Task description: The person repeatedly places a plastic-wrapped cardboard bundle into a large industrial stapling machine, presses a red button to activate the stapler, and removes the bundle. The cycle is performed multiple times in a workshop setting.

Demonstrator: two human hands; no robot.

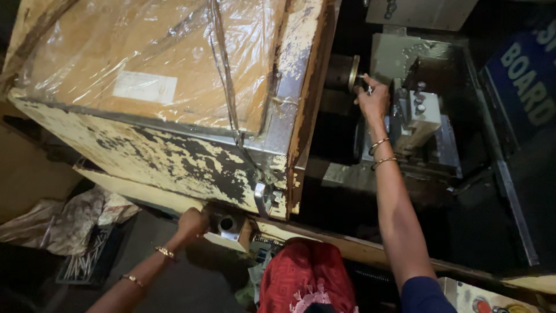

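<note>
Right hand [372, 98] closed on small metal piece [367, 88] at the lathe chuck [351, 72], inside machine bed. Left hand [191, 223] grips a lever [227, 225] below the peeling housing [174, 156].

floor [174, 278]: dark | on it: crumpled plastic sheet [69, 217], metal rods [84, 264]

Plastic sheet [156, 58] crinkles over the machine's top at eleven o'clock; metal rods [84, 264] lie at eight; blue sign [521, 75] at two.
</note>
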